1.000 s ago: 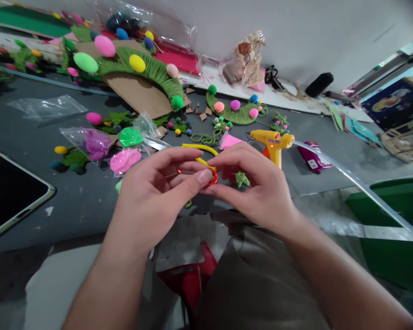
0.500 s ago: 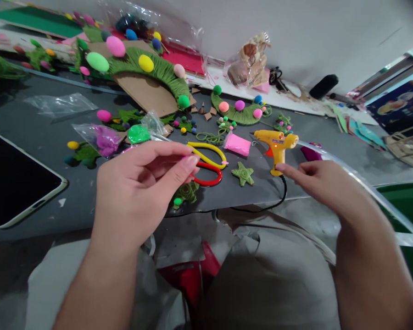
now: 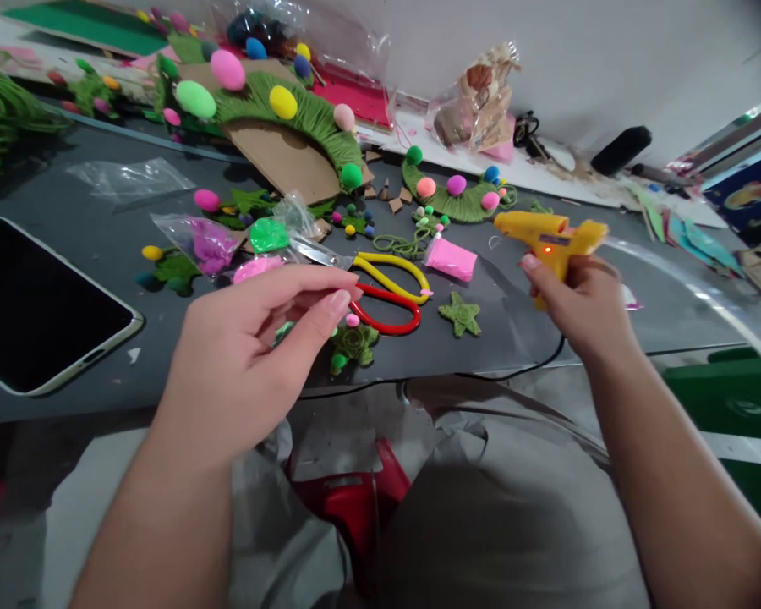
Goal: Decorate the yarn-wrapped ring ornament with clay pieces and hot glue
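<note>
My right hand is wrapped round the handle of a yellow glue gun, whose nozzle points left and whose small light glows. The thumb and forefinger of my left hand are pinched together; anything between them is too small to make out. Just beyond those fingertips lie scissors with a red and a yellow handle loop. A green star rests on the table between my hands. Near my left fingertips is a green coiled piece with small balls.
A phone lies at the left. Behind are a green wrapped arc with coloured balls, a smaller arc, a pink packet and plastic bags. The gun's cord runs along the table's front edge.
My right hand has closed round the glue gun's handle and lifted it up and to the right. My left hand stays pinched, almost in place. The view has shifted slightly.
</note>
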{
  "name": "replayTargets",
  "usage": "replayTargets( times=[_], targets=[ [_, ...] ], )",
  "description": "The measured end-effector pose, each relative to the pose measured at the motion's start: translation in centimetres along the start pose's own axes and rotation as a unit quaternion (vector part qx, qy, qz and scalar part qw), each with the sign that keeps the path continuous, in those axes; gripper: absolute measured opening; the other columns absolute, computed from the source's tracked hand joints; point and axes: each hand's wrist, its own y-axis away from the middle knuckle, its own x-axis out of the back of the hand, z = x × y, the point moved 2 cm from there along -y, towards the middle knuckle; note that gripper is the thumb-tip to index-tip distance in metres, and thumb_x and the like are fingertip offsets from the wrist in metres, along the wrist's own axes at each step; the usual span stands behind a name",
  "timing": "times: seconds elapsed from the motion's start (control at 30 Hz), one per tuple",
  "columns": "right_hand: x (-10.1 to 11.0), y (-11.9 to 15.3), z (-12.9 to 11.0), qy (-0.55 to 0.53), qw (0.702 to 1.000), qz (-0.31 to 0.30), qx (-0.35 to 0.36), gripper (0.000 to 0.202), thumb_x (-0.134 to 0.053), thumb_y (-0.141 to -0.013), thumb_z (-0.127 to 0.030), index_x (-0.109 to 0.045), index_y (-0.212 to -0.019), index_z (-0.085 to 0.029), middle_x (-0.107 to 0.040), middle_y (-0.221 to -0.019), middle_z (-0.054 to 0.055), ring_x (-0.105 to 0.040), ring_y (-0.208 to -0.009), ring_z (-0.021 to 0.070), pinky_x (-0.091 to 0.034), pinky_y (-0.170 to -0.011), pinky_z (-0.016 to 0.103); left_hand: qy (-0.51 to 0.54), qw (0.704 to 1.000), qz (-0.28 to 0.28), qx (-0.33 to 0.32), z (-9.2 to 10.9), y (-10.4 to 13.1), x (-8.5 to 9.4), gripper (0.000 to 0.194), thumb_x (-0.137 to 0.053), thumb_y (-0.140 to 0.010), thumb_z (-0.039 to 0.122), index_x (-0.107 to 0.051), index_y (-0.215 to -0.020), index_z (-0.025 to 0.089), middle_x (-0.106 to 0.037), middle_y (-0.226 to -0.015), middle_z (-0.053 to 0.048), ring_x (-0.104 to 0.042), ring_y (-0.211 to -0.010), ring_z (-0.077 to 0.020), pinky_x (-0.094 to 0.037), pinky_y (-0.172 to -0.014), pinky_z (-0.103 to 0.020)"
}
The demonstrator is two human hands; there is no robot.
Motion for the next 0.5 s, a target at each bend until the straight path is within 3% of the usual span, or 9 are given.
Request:
replayTargets(
  times=[0.07, 0.13, 0.23, 0.33, 0.5],
  targets=[
    [0.3, 1.4, -0.9, -0.031, 0.999, -0.003, -0.013, 0.038, -0.066, -0.096, -0.053, -0.072, -0.095, -0.016, -0.074, -0.088, 0.011, -0.062, -0.069, 0.0190, -0.050, -0.065, 0.034, -0.041, 0.999, -0.013, -0.021, -0.1, 0.4, 0.4, 0.015, -0.073, -0.098, 0.042, -0.084, -0.105, 0.036, -0.083, -0.099, 0.005, -0.077, -0.086, -0.0184, -0.062, -0.076, -0.027],
    [0.1, 2.9, -2.1, -0.088, 0.993, -0.076, 0.008, 0.038, -0.071, -0.094, -0.056, -0.076, -0.109, -0.022, -0.078, -0.096, 0.008, -0.068, -0.077, 0.0203, -0.056, -0.072, 0.034, -0.072, 0.996, -0.013, -0.051, -0.1, 0.8, 0.7, 0.010, -0.076, -0.096, 0.040, -0.085, -0.099, 0.038, -0.082, -0.094, 0.006, -0.076, -0.083, -0.0183, -0.062, -0.079, -0.028],
    [-0.8, 4.8, -4.1, -0.133, 0.961, -0.205, 0.127, 0.029, -0.073, -0.093, -0.055, -0.080, -0.100, -0.027, -0.080, -0.096, 0.003, -0.074, -0.085, 0.0228, -0.062, -0.083, 0.036, -0.085, 0.991, -0.018, -0.098, -0.3, 1.5, 1.0, 0.008, -0.084, -0.089, 0.035, -0.085, -0.096, 0.039, -0.081, -0.094, 0.006, -0.076, -0.085, -0.0207, -0.063, -0.086, -0.033],
    [-2.0, 5.7, -5.0, -0.095, 0.927, -0.316, 0.179, 0.028, -0.069, -0.096, -0.053, -0.082, -0.093, -0.028, -0.081, -0.090, 0.001, -0.076, -0.084, 0.0230, -0.064, -0.076, 0.033, -0.088, 0.991, -0.036, -0.095, -1.0, 2.5, 1.3, 0.020, -0.085, -0.087, 0.031, -0.085, -0.104, 0.040, -0.082, -0.102, 0.005, -0.077, -0.091, -0.0236, -0.063, -0.094, -0.036],
    [-2.9, 5.6, -5.0, -0.097, 0.901, -0.379, 0.186, 0.038, -0.065, -0.098, -0.055, -0.075, -0.077, -0.025, -0.075, -0.077, 0.001, -0.074, -0.080, 0.0224, -0.063, -0.075, 0.031, -0.130, 0.989, -0.042, -0.058, -1.9, 3.6, 1.5, 0.036, -0.082, -0.089, 0.029, -0.080, -0.122, 0.044, -0.082, -0.112, 0.008, -0.078, -0.103, -0.0235, -0.061, -0.104, -0.034]
  ],
)
